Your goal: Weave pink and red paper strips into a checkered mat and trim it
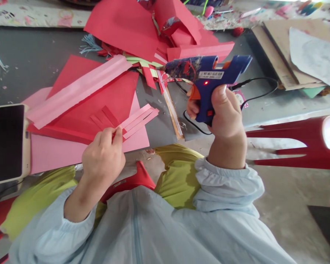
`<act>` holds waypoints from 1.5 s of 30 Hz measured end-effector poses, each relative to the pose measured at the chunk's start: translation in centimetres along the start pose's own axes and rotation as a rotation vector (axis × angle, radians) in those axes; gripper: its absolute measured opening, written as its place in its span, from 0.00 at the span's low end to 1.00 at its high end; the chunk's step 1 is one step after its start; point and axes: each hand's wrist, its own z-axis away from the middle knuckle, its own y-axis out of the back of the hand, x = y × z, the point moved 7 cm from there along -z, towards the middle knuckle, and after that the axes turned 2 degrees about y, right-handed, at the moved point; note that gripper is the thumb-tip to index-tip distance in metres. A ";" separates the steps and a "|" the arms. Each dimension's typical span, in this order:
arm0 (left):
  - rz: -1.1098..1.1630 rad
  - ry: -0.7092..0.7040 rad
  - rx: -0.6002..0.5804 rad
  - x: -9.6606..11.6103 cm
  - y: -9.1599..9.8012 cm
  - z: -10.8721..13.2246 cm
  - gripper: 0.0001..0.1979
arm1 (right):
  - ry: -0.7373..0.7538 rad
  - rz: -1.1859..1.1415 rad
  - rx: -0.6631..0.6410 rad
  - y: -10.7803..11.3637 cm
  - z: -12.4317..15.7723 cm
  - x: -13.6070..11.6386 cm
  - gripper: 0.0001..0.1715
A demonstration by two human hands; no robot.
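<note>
My right hand [222, 121] is closed round the handle of a blue hot glue gun [209, 75], a finger on its orange trigger. The gun's red light is on, and its nozzle points left above the table. A black cord [260, 93] runs from the gun's handle. My left hand [104, 156] pinches the near ends of several pink and red paper strips [134, 119] that fan out to the right. The strips lie over a red sheet [99, 99] and a pink sheet [55, 150] at the table's front edge.
A folded pink strip [79, 90] crosses the red sheet. More red paper [143, 25] is piled at the back. A phone [7, 143] lies at the left edge. Cardboard sheets [291, 47] sit at the right, and a red plastic chair [297, 141] stands below them.
</note>
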 end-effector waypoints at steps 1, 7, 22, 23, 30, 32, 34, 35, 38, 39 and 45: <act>0.015 0.003 0.001 0.0 0.0 0.0 0.21 | -0.002 -0.002 -0.002 0.0 0.0 0.0 0.31; 0.015 0.002 -0.004 0.0 0.0 -0.3 0.19 | 0.000 -0.036 0.001 0.0 0.0 0.1 0.28; -0.017 0.002 -0.017 0.1 0.0 -0.6 0.17 | -0.015 -0.019 0.013 0.1 0.4 0.3 0.29; -0.009 0.003 -0.021 0.1 0.0 -0.6 0.18 | -0.019 -0.018 0.016 0.1 0.4 0.3 0.28; -0.049 -0.021 -0.043 0.2 -0.2 -0.8 0.19 | -0.033 -0.022 0.021 0.3 0.6 0.8 0.28; -0.056 -0.019 -0.060 0.3 -0.4 -0.8 0.19 | -0.035 -0.008 0.024 0.4 0.6 0.9 0.29; -0.054 -0.011 -0.083 0.3 -0.6 -0.8 0.19 | -0.027 -0.007 0.022 0.3 0.7 0.8 0.29; -0.049 -0.006 -0.093 0.3 -0.7 -0.8 0.19 | -0.023 -0.010 0.019 0.2 0.7 0.8 0.29; -0.030 0.001 -0.084 0.3 -0.7 -0.7 0.19 | -0.001 -0.026 -0.006 -0.1 0.6 0.4 0.26; -0.028 0.003 -0.073 0.2 -0.6 -0.7 0.19 | 0.008 -0.032 -0.018 -0.3 0.6 0.2 0.26; -0.017 0.027 -0.039 -0.2 -0.3 -0.6 0.19 | 0.014 -0.010 -0.032 -0.6 0.7 -0.2 0.27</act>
